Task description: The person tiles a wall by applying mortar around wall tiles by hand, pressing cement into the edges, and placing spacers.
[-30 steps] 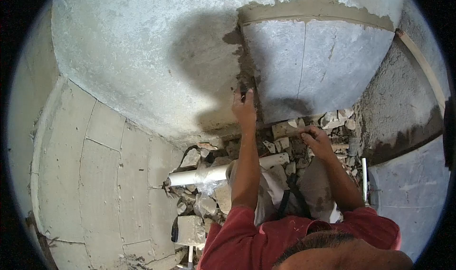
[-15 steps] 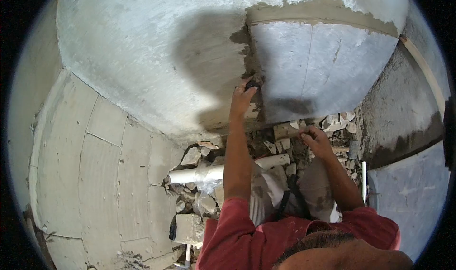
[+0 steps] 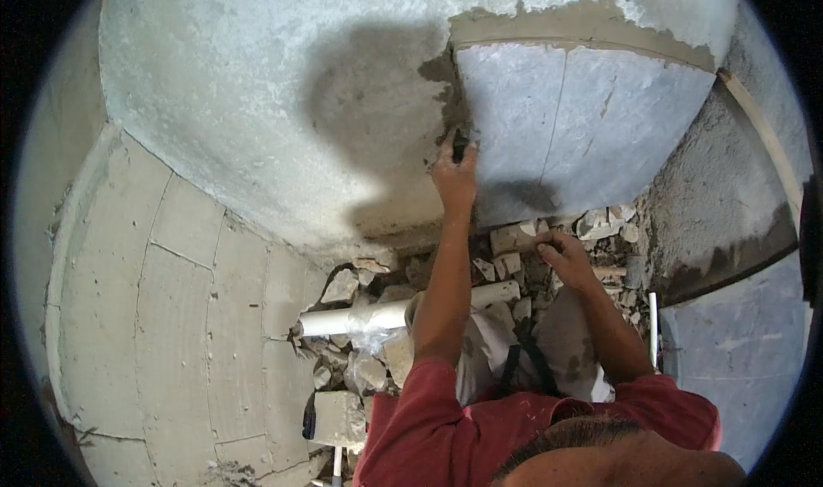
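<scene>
My left hand (image 3: 454, 178) reaches up to the wall at the left edge of a large grey-blue tile (image 3: 513, 118). Its fingers are closed around a small dark lump (image 3: 460, 147), pressed against the joint; what the lump is made of is unclear. Damp mortar (image 3: 456, 101) runs along this joint and over the tile's top edge. Lower down, my right hand (image 3: 566, 257) hangs over the rubble with thumb and fingertips drawn together. Whether anything small sits in that pinch cannot be made out. A brownish block (image 3: 513, 238) lies just beside those fingertips.
Broken stones (image 3: 341, 286) and rubble cover the ground at the wall's foot. A white pipe (image 3: 343, 321) wrapped in clear plastic crosses it behind my left arm. A thin white pipe (image 3: 654, 328) stands at right. Block walls (image 3: 184, 290) rise at left.
My left hand has shifted slightly right and turned more upright along the tile's edge, still holding the dark lump. My right hand stays nearly in place.
</scene>
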